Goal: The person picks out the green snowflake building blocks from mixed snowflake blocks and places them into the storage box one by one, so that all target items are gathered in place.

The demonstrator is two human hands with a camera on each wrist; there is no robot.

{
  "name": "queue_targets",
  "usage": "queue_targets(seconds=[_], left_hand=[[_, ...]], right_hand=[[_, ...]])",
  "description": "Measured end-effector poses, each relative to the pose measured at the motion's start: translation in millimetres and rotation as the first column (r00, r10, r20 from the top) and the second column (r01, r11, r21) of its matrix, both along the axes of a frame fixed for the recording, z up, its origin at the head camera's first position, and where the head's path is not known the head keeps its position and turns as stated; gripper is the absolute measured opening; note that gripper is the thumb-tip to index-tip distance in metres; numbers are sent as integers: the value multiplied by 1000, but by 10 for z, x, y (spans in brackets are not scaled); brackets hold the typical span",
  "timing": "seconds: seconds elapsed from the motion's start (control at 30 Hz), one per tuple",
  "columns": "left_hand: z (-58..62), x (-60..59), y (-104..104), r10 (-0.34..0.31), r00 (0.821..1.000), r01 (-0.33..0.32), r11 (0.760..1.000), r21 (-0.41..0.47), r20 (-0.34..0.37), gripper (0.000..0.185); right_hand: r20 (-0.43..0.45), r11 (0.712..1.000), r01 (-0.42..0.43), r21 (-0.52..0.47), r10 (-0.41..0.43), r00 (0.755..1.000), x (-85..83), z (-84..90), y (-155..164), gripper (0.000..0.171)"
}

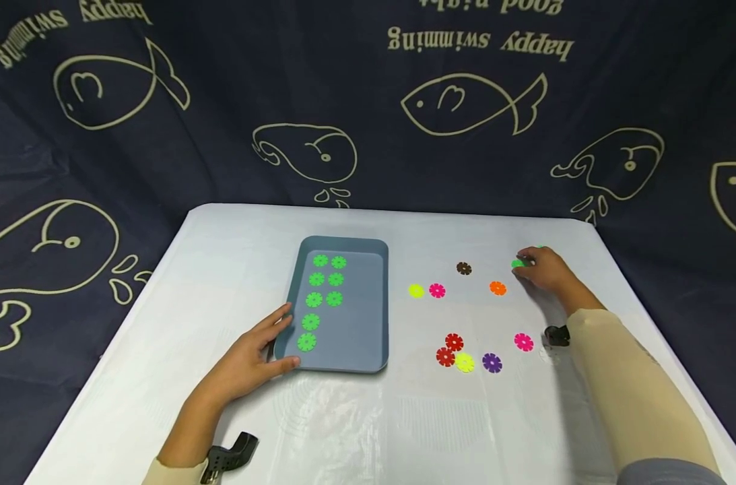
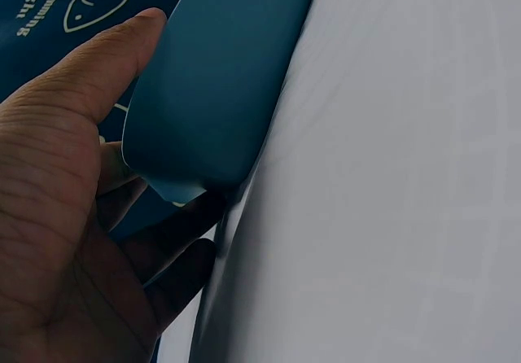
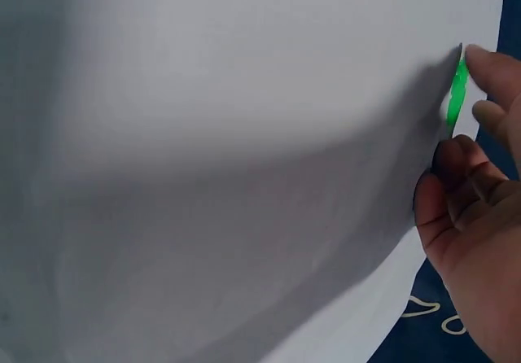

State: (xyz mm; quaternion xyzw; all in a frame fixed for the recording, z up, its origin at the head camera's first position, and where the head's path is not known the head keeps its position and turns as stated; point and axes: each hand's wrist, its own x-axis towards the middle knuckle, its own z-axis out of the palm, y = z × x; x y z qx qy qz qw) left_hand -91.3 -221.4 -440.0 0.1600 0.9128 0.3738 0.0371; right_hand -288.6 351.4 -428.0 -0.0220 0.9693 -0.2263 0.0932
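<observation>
My left hand [image 1: 246,360] holds the near-left corner of a blue-grey tray [image 1: 355,337], thumb at the near rim and fingers along the left side. The tray wall [image 2: 220,70] shows between thumb and fingers in the left wrist view. Inside the tray lie several green notched snowflake discs [image 1: 314,299] in two columns, the left one longer. At the right, my right hand [image 1: 546,269] pinches a green snowflake disc [image 3: 457,94] between thumb and fingertips, low over the table. Another green piece [image 1: 541,247] peeks out behind that hand, mostly hidden.
Between tray and right hand lie a brown disc [image 1: 464,268], an orange one [image 1: 497,288], yellow [image 1: 416,291] and pink [image 1: 437,290] ones. Nearer are red discs [image 1: 445,357], a yellow [image 1: 464,363], a purple [image 1: 491,363] and a pink one [image 1: 523,342]. White sheeting covers the table [image 1: 222,269].
</observation>
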Motion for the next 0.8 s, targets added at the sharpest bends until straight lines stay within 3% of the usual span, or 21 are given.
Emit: queue_targets(seconds=[0.8], left_hand=[[-20, 3, -2, -6, 1000, 6, 1000, -1, -22, 87]], right_hand=[[39, 999, 28, 29, -29, 999, 18, -44, -14, 39]])
